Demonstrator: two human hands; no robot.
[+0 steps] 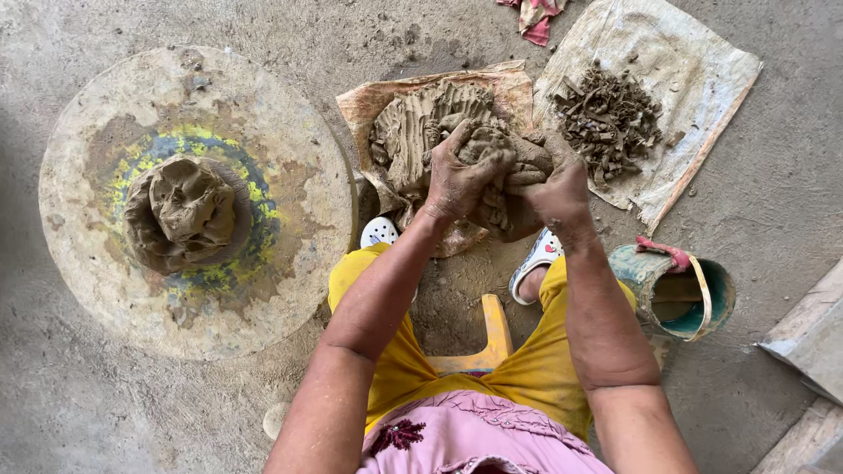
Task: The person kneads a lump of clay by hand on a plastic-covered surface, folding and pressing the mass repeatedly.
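Clay lump point(518, 162): wet, brown, ridged; on a stained sheet point(386, 101) on the floor, just past my feet. My left hand point(458, 180) and right hand point(559, 195): both grips clamped on it. Far right: sack point(702, 70) bearing dry clay scraps point(608, 121). Left: round mud-crusted wheel point(290, 263) carrying a folded clay mound point(180, 213). Near right: teal bucket point(713, 298).

Wet brown clay lump point(505, 162)
It sits on a flattened, finger-grooved clay slab point(413, 132) (on a sheet on the floor).
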